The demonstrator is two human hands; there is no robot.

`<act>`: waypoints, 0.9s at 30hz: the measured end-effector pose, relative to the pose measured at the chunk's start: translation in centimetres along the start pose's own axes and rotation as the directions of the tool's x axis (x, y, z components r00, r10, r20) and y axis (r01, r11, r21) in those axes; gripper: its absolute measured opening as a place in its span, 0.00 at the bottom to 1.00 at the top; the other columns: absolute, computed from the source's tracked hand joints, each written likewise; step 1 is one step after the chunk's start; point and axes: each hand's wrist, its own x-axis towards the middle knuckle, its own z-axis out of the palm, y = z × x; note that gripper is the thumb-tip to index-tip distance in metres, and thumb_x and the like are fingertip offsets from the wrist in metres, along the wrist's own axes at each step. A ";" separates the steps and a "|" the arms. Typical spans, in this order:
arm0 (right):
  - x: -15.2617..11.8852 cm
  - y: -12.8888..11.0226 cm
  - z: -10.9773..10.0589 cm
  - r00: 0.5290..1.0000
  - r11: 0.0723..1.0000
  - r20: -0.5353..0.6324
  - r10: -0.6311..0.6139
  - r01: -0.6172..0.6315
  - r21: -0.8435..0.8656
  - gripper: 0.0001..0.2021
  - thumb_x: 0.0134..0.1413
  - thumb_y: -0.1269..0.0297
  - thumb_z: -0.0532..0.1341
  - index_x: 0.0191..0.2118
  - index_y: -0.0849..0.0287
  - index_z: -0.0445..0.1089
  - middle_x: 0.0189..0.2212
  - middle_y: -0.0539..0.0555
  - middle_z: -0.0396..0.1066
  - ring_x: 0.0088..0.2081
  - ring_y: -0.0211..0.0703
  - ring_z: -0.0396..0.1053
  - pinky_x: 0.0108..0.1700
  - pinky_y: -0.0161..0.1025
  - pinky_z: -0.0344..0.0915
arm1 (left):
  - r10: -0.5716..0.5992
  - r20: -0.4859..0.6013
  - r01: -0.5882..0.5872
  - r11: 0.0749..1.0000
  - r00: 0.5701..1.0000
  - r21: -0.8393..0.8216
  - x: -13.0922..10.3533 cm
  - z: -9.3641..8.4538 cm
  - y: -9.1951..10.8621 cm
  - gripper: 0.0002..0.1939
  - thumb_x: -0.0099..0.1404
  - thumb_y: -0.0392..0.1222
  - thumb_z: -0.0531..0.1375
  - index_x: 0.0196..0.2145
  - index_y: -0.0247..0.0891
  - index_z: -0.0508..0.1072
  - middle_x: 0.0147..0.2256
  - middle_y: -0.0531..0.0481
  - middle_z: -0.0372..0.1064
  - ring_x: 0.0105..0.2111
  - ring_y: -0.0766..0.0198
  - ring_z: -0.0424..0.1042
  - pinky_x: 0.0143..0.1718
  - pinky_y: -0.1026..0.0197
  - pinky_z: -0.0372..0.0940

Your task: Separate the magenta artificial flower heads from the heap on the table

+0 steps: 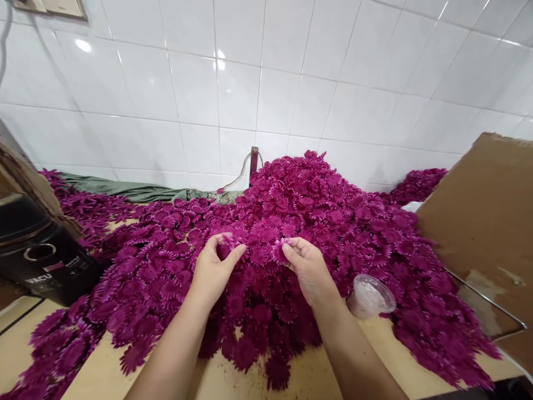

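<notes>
My right hand (307, 265) pinches a magenta artificial flower head (278, 251) between thumb and fingers. To its left, my left hand (217, 260) curls around another magenta flower piece (231, 241), part of which the fingers hide. Both hands are held a little apart over a large heap of loose magenta flower heads (291, 194). The heap spreads over the pale table (308, 375) and rises toward the wall.
A clear plastic cup (370, 296) with whitish contents stands right of my right forearm. A cardboard sheet (478, 222) leans at the right. At the left is a black bottle package (45, 255). Green cloth (125, 188) lies along the white tiled wall (233, 100).
</notes>
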 end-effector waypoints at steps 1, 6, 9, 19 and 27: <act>-0.1 0.1 0.2 1.000 1.000 0.003 -0.011 0.011 -0.028 0.14 0.28 0.58 0.67 0.24 0.60 0.66 0.20 0.46 0.66 0.23 0.33 0.61 0.30 0.34 0.59 | 0.032 -0.027 -0.030 0.998 0.999 0.059 0.0 0.0 0.1 0.27 0.47 0.50 0.62 0.43 0.36 0.66 0.40 0.45 0.67 0.43 0.56 0.65 0.49 0.54 0.56; -0.1 0.4 1.0 0.998 0.979 -0.004 -0.067 0.065 -0.194 0.15 0.33 0.54 0.63 0.18 0.59 0.61 0.13 0.42 0.55 0.17 0.30 0.51 0.22 0.32 0.50 | 0.187 -0.081 -0.146 0.921 0.979 0.361 -0.5 0.1 0.6 0.38 0.54 0.50 0.56 0.59 0.34 0.50 0.39 0.43 0.58 0.46 0.52 0.61 0.52 0.49 0.52; 0.1 0.8 1.1 0.999 0.972 -0.003 -0.044 0.042 -0.230 0.20 0.34 0.49 0.61 0.15 0.57 0.53 0.12 0.41 0.48 0.16 0.29 0.45 0.19 0.33 0.44 | 0.205 -0.044 -0.166 0.884 0.978 0.437 -0.7 0.2 0.5 0.41 0.54 0.50 0.55 0.60 0.31 0.44 0.36 0.46 0.53 0.43 0.52 0.61 0.50 0.47 0.54; -0.2 1.6 1.4 0.982 0.989 0.168 0.080 -0.057 -0.139 0.24 0.33 0.41 0.60 0.18 0.58 0.56 0.15 0.43 0.51 0.20 0.31 0.48 0.23 0.32 0.48 | 0.256 0.335 -0.303 0.948 0.907 0.094 -1.7 2.2 1.3 0.07 0.54 0.41 0.56 0.29 0.38 0.73 0.26 0.52 0.62 0.30 0.63 0.63 0.36 0.61 0.59; -0.3 1.6 0.4 0.974 0.993 0.196 0.116 -0.120 0.009 0.22 0.31 0.45 0.65 0.19 0.59 0.59 0.16 0.42 0.55 0.20 0.30 0.51 0.24 0.30 0.52 | 0.007 0.131 0.009 0.993 0.991 -0.118 -0.4 1.5 -0.5 0.12 0.54 0.48 0.55 0.20 0.38 0.63 0.19 0.59 0.53 0.22 0.69 0.56 0.27 0.65 0.55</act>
